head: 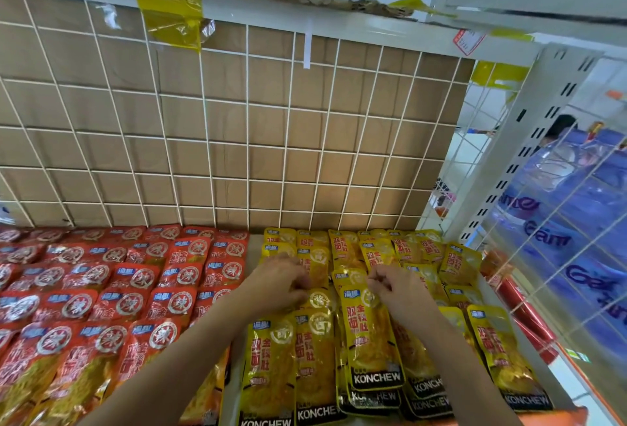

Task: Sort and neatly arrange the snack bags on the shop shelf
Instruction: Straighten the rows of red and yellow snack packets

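Red snack bags (129, 303) lie in overlapping rows across the left half of the shelf. Yellow snack bags (424, 256) fill the right half, the nearest ones marked KONCHEW. My left hand (280, 284) reaches over the yellow rows, its curled fingers pinching the top of a yellow bag (319, 300) in the left column. My right hand (395, 288) has its fingers curled on the top edge of the yellow bag (368, 334) lying uppermost in the middle column. Both forearms cover part of the front bags.
A white wire grid with a cardboard backing (237, 140) closes the back of the shelf. A white slotted upright (519, 140) and a wire side panel (570, 256) bound the right side, with blue packs (576, 208) behind the panel. An upper shelf rail (339, 25) runs overhead.
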`<state>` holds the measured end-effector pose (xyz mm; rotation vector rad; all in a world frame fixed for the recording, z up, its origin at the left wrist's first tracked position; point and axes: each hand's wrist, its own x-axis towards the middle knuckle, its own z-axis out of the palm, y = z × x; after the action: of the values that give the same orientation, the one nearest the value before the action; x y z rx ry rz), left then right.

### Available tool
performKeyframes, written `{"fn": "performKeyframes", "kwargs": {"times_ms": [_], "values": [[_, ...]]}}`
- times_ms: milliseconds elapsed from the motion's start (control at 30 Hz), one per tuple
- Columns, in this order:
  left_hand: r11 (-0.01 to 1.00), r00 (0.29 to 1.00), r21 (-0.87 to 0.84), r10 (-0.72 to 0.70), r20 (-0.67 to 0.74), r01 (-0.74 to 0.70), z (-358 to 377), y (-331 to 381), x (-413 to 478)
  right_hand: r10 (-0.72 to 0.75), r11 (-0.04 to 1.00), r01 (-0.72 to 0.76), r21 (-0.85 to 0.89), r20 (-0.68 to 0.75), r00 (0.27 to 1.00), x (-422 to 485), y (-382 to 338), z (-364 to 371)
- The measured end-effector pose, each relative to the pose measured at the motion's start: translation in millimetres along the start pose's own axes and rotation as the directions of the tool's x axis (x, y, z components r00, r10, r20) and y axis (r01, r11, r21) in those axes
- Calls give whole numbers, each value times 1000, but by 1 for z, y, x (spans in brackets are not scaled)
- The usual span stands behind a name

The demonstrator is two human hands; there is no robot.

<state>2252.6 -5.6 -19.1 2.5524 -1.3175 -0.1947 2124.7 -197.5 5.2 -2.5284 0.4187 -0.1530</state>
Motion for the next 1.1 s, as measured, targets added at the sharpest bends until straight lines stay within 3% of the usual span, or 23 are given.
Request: {"fn": "performKeyframes", "kwargs": {"times_ms": [200, 367, 533, 700, 800, 933, 1100], "values": [[999, 999, 37, 12, 49, -14, -3, 2, 8, 38, 989, -44, -142, -42, 998, -4, 3, 4], [990, 998, 132, 42, 54, -49, -1, 3, 12, -114, 986, 95, -134, -144, 983, -7, -6, 7], [992, 998, 110, 54, 12, -55, 0, 2, 18, -248, 952, 249, -179, 29, 968, -4, -26, 22], [999, 992, 51, -10, -128, 17, -8, -15, 37, -208, 941, 229, -247, 108, 972, 5, -36, 32], [994, 994, 69, -73, -83, 79, -15, -27, 53, -192, 937, 219, -272, 123, 974, 8, -37, 35], [989, 992, -90, -117, 42, 121, -17, -32, 69, -121, 950, 150, -274, 122, 985, 14, -38, 38], [966, 988, -216, -125, 92, 142, -11, -41, 77, -40, 938, 88, -335, 147, 988, 23, -41, 43]]}}
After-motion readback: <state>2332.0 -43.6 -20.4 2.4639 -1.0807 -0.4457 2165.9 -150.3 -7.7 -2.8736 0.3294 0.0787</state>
